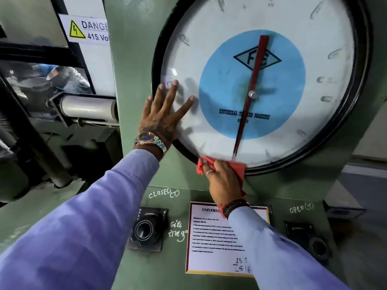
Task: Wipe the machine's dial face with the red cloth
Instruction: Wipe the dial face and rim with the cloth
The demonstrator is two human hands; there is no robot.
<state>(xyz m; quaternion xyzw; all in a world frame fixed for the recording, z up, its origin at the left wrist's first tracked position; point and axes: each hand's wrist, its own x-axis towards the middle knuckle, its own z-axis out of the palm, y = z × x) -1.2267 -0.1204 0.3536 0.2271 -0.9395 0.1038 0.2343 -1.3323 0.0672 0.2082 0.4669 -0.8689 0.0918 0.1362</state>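
Below, 2 knobs (146, 228) flanking placard (211, 243); red cloth (237, 167) at dial face (209, 28) rim.

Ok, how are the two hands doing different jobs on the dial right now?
The left hand lies flat and open, fingers spread, on the dial's left side; the right hand presses the red cloth against its bottom rim. The left wrist wears a watch, the right a dark bracelet. Both touch the dial and come from light purple sleeves.
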